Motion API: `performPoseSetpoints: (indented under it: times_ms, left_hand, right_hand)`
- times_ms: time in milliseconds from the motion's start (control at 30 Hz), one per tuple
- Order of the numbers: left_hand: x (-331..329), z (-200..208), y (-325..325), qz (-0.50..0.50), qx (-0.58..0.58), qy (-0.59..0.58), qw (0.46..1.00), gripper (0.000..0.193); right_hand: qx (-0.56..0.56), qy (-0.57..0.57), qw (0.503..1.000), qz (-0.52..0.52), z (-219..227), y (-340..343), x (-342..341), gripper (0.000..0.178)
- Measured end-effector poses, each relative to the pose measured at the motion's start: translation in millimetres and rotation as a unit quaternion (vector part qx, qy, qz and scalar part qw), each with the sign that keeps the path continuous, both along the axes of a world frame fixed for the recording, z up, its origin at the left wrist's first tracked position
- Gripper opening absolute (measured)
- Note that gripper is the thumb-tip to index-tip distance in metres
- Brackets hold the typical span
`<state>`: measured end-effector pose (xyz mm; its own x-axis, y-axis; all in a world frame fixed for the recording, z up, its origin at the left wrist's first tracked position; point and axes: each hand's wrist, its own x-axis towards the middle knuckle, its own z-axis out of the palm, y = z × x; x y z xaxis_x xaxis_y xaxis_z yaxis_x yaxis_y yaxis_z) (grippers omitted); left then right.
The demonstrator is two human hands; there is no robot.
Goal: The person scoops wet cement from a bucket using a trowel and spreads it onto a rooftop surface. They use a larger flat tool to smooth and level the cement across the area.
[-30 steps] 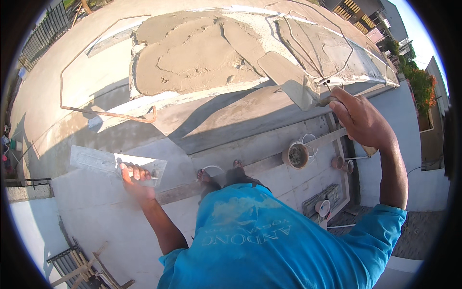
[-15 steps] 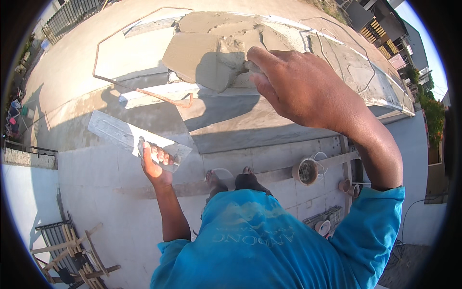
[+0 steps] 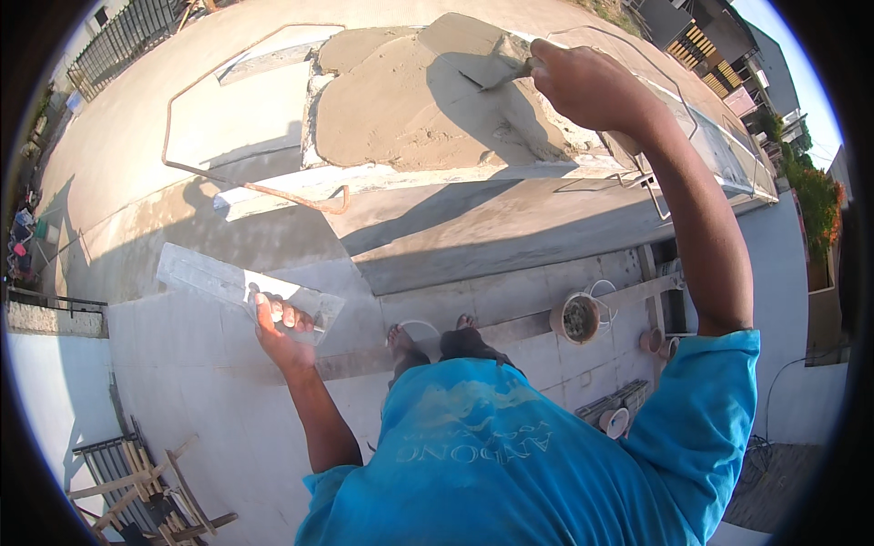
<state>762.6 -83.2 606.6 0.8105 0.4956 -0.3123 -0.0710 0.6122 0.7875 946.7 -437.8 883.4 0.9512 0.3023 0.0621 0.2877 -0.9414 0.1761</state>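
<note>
Wet grey mortar [image 3: 382,114] is spread over the top of a ledge, with a ridge of it standing near the right part. My right hand [image 3: 587,86] grips the handle of a pointing trowel [image 3: 492,73], whose blade lies against the mortar; the handle is mostly hidden in my fist. Lower on the left, my left hand [image 3: 284,332] is wrapped around the grip of a long flat plastering trowel [image 3: 205,275], held out in the air away from the mortar.
A white board [image 3: 410,185] runs along the ledge's front edge, held by bent metal rod clamps [image 3: 300,200]. A bucket of mortar [image 3: 579,318] stands on the plank [image 3: 528,332] by my feet. Timber lengths [image 3: 150,491] lie stacked at lower left.
My right hand and its trowel have moved farther away and slightly right across the mortar. The mortar looks smoother toward the left. My left hand has shifted slightly left and down.
</note>
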Motion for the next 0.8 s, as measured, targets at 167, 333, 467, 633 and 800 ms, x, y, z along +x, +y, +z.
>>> performPoseSetpoints:
  times_ms: [167, 333, 467, 633, 800]
  left_hand:
    - [0.9, 11.9, -4.9, 0.006, 0.006, 0.009, 1.000, 0.039]
    - [-3.1, -1.3, 6.5, -0.015, -0.006, -0.008, 1.000, 0.042]
    - [-10.2, -2.9, 17.3, -0.025, -0.041, -0.001, 0.999, 0.045]
    - [-26.1, 17.6, 32.3, -0.013, 0.055, 0.075, 0.996, 0.048]
    - [-66.1, 52.3, 77.4, -0.061, 0.294, 0.051, 0.953, 0.048]
  right_hand:
    - [0.098, 0.052, 0.994, -0.020, -4.9, -34.0, 22.9, 0.027]
    - [0.138, 0.132, 0.982, -0.011, -5.3, -56.5, 53.5, 0.028]
    - [0.136, 0.120, 0.983, -0.009, -14.7, -65.8, 75.1, 0.028]
    - [-0.019, -0.045, 0.998, 0.048, -14.9, -99.2, 95.4, 0.027]
    - [0.196, -0.079, 0.968, -0.135, 29.6, -114.0, 32.1, 0.033]
